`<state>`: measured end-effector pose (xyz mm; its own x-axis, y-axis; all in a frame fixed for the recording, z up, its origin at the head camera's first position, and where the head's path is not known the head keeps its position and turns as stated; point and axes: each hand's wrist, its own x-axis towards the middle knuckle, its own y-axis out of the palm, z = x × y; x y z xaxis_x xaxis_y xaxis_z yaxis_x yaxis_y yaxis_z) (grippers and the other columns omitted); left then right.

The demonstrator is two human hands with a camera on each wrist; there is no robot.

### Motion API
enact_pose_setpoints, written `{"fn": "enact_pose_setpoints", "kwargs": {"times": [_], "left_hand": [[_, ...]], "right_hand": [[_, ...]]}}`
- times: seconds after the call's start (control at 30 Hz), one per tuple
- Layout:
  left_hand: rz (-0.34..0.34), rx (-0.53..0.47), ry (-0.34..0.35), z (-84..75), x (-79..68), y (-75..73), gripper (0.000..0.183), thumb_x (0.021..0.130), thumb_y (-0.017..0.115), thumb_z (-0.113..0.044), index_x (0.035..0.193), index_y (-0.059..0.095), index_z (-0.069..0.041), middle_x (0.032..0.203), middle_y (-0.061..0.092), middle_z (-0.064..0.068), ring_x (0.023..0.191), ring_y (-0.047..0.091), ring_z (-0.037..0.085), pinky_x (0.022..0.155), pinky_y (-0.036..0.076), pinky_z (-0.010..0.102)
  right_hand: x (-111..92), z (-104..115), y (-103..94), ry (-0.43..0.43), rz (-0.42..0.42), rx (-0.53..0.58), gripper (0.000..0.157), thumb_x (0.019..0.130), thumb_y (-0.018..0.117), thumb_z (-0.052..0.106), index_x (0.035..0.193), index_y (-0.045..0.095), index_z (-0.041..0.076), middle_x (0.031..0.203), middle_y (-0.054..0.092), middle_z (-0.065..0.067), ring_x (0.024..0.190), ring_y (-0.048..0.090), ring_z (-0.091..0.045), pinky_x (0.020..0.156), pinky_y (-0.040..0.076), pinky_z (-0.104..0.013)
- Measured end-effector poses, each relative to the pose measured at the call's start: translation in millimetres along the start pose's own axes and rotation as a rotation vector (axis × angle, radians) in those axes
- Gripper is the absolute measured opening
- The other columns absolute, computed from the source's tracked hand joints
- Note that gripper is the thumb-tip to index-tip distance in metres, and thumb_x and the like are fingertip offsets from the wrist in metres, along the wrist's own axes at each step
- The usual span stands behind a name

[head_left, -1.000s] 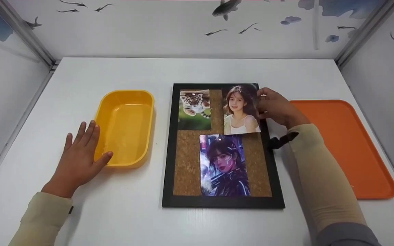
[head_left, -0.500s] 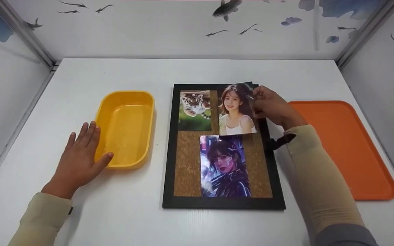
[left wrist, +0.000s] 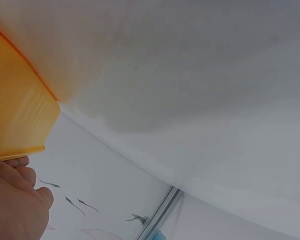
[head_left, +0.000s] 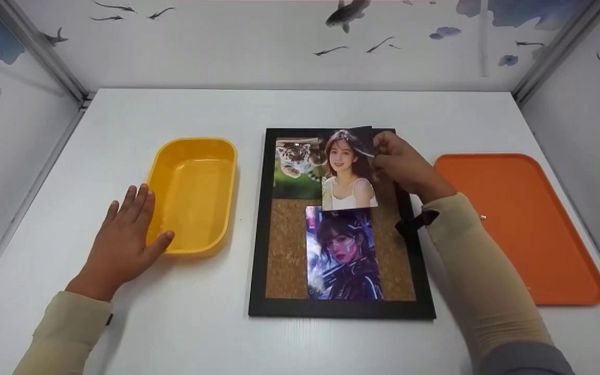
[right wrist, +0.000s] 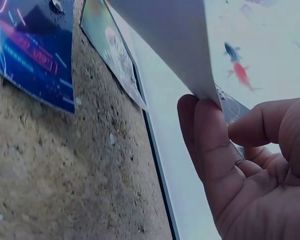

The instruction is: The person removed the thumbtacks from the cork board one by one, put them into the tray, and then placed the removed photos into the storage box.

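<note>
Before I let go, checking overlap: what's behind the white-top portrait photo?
The right wrist view shows corkboard under the raised portrait photo. In the head view, it covers part of the black frame; whatever lies behind is hidden.

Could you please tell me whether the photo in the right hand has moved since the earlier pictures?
Yes, the held photo has moved left over the corkboard, toward the tiger picture.
</note>
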<state>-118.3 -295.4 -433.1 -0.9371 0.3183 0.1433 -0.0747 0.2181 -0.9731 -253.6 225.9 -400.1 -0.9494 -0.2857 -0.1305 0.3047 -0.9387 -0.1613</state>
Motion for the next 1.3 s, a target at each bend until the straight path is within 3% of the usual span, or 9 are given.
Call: {"fn": "enact_pose_setpoints", "kwargs": {"times": [0.37,1.3], "left_hand": [[-0.016,-0.001,0.011,1.7,-0.3,1.1,0.085,0.101,0.044,-0.054,0.155,0.016,0.005,0.162,0.016,0.021,0.151,0.003,0.032,0.120,-0.003,0.050],[0.038,0.000,-0.035,-3.2,1.3,-1.9,0.085,0.101,0.040,-0.056,0.157,0.012,0.002,0.164,0.010,0.017,0.152,0.000,0.030,0.120,-0.005,0.046]], "right_hand": [[-0.2,9.7,5.5,-0.003,-0.025,-0.013,0.022,0.094,0.045,-0.008,0.107,0.035,0.006,0.086,0.044,-0.011,0.059,0.053,-0.019,0.057,0.053,-0.029],[6.3,34.8,40.3,-0.036,0.053,-0.004,0.021,0.094,0.047,-0.005,0.110,0.041,0.006,0.094,0.051,-0.012,0.066,0.055,-0.020,0.055,0.055,-0.033]]}}
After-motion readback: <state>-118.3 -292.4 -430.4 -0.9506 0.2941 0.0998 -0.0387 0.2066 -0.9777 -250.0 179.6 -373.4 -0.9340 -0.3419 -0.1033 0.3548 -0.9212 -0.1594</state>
